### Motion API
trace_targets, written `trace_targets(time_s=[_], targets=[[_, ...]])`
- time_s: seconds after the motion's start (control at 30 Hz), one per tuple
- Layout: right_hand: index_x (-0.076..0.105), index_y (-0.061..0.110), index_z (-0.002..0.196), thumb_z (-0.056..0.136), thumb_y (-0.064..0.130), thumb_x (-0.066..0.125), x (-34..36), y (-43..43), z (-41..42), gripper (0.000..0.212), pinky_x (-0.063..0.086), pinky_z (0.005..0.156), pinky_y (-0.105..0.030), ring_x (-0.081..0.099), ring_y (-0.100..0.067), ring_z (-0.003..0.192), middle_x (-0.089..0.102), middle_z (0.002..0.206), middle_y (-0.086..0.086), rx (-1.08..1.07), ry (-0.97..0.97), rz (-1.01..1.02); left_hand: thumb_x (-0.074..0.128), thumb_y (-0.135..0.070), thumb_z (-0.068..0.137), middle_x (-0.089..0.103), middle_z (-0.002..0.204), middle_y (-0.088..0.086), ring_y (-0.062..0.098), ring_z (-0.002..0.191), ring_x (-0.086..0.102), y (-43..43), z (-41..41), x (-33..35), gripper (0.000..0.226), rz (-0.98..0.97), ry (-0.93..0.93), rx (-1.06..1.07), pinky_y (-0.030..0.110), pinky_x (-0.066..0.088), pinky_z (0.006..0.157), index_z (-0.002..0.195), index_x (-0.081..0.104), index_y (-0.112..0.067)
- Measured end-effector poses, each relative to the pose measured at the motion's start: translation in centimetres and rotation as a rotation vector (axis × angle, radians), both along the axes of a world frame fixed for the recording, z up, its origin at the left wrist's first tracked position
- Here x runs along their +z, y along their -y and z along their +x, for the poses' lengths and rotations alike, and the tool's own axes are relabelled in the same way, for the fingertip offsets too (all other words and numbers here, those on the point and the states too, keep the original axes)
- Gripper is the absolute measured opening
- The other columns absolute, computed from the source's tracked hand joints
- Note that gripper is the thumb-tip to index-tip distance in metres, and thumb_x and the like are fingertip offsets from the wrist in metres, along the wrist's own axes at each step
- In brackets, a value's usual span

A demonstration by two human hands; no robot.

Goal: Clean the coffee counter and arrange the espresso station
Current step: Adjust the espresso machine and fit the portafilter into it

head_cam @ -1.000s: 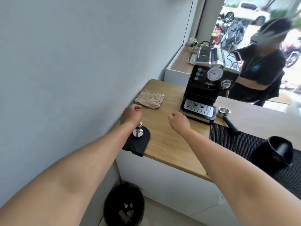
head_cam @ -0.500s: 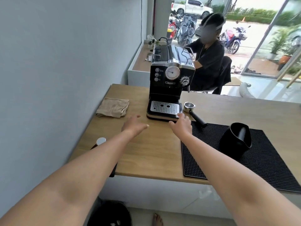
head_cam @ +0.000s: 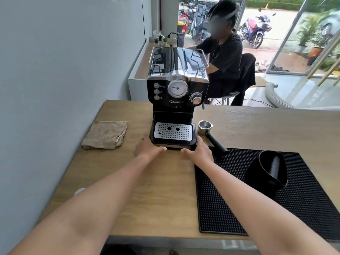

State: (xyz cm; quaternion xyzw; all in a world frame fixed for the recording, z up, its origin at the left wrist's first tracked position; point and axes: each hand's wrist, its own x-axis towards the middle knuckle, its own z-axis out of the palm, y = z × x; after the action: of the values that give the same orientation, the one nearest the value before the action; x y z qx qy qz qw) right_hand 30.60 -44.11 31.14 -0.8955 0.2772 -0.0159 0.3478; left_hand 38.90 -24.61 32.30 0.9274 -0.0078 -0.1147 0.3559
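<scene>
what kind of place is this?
Likely a small café or coffee bar: an espresso machine on a wooden counter, a portafilter beside a black bar mat, and glass doors facing a street with parked motorbikes.

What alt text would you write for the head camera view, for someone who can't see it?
A person's left hand and right hand rest against the front base of a black espresso machine on a wooden counter. A folded beige cloth lies to its left, a portafilter and black mat to its right.
</scene>
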Motion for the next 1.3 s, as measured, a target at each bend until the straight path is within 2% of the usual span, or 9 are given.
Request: trace_targets(time_s=[0.13, 0.27, 0.37, 0.5, 0.73, 1.0, 1.1, 1.17, 1.3], targets=[[0.037, 0.026, 0.144, 0.081, 0.051, 0.070, -0.8, 0.7, 0.8, 0.075, 0.040, 0.108, -0.044, 0.044, -0.025, 0.134, 0.055, 0.140, 0.000, -0.007, 0.055, 0.078, 0.085, -0.048, 0.054, 0.067, 0.113, -0.002, 0.024, 0.112, 0.061, 0.9, 1.1, -0.5, 0.072, -0.087, 0.009, 0.031, 0.037, 0.050, 0.091, 0.114, 0.054, -0.024], [0.043, 0.032, 0.139, 0.085, 0.045, 0.069, -1.0, 1.6, 1.5, 0.062, 0.045, 0.101, -0.040, 0.054, -0.022, 0.125, 0.063, 0.129, 0.005, -0.004, 0.112, 0.115, 0.084, -0.047, 0.055, 0.071, 0.104, -0.013, 0.013, 0.102, 0.065, 1.6, 2.0, -1.1, 0.061, -0.132, 0.038, -0.001, 0.025, 0.044, 0.076, 0.110, 0.063, -0.032], [0.037, 0.029, 0.146, 0.089, 0.041, 0.067, -0.7, 2.5, 2.7, 0.065, 0.045, 0.101, -0.039, 0.053, -0.022, 0.127, 0.060, 0.135, 0.004, 0.015, 0.111, 0.148, 0.086, -0.036, 0.065, 0.067, 0.105, -0.016, 0.007, 0.097, 0.060, 2.1, 2.2, -0.8, 0.052, -0.201, 0.054, 0.023, 0.023, 0.042, 0.079, 0.110, 0.062, -0.029], [0.039, 0.027, 0.145, 0.091, 0.038, 0.066, -0.5, 3.1, 4.1, 0.062, 0.043, 0.093, -0.034, 0.054, -0.022, 0.126, 0.060, 0.135, 0.003, 0.029, 0.113, 0.153, 0.087, -0.032, 0.069, 0.067, 0.110, -0.009, 0.009, 0.099, 0.059, 2.7, 3.1, -0.4, 0.053, -0.239, 0.060, 0.036, 0.024, 0.041, 0.083, 0.114, 0.061, -0.025], [0.045, 0.028, 0.138, 0.088, 0.034, 0.069, -1.1, 3.1, 5.9, 0.056, 0.048, 0.096, -0.038, 0.058, -0.021, 0.119, 0.065, 0.126, 0.002, 0.000, 0.135, 0.171, 0.084, -0.037, 0.072, 0.065, 0.123, -0.005, 0.015, 0.117, 0.058, 3.1, 4.1, -0.4, 0.065, -0.262, 0.049, 0.036, 0.021, 0.039, 0.088, 0.129, 0.055, -0.023], [0.044, 0.033, 0.138, 0.087, 0.038, 0.068, -1.9, 2.7, 6.9, 0.056, 0.051, 0.094, -0.042, 0.058, -0.025, 0.114, 0.062, 0.122, -0.006, -0.035, 0.131, 0.126, 0.081, -0.036, 0.076, 0.067, 0.121, -0.006, 0.015, 0.116, 0.060, 3.4, 5.7, -2.3, 0.060, -0.279, 0.069, 0.048, 0.023, 0.042, 0.091, 0.128, 0.055, -0.025], [0.048, 0.029, 0.134, 0.088, 0.036, 0.067, -1.5, 2.5, 6.3, 0.051, 0.049, 0.095, -0.041, 0.056, -0.025, 0.115, 0.063, 0.119, -0.006, -0.012, 0.121, 0.038, 0.078, -0.047, 0.074, 0.067, 0.120, -0.008, 0.016, 0.117, 0.059, 3.3, 5.5, -3.0, 0.063, -0.226, 0.132, 0.057, 0.033, 0.045, 0.101, 0.129, 0.053, -0.027], [0.049, 0.022, 0.136, 0.093, 0.034, 0.062, -1.0, 2.7, 5.6, 0.046, 0.043, 0.100, -0.040, 0.049, -0.025, 0.120, 0.059, 0.126, -0.007, 0.016, 0.125, -0.159, 0.068, -0.064, 0.071, 0.065, 0.124, -0.008, 0.019, 0.122, 0.055, 3.3, 5.2, -3.6, 0.079, -0.137, 0.164, 0.071, 0.045, 0.040, 0.107, 0.137, 0.045, -0.028], [0.051, 0.022, 0.137, 0.094, 0.037, 0.058, 0.0, 4.4, 3.7, 0.047, 0.032, 0.105, -0.042, 0.041, -0.028, 0.124, 0.052, 0.132, -0.009, -0.105, 0.181, -0.410, 0.056, -0.068, 0.082, 0.049, 0.147, 0.000, 0.023, 0.139, 0.038, 3.5, 4.4, -4.6, 0.092, -0.043, 0.186, 0.070, 0.045, 0.026, 0.116, 0.153, 0.024, -0.020]])
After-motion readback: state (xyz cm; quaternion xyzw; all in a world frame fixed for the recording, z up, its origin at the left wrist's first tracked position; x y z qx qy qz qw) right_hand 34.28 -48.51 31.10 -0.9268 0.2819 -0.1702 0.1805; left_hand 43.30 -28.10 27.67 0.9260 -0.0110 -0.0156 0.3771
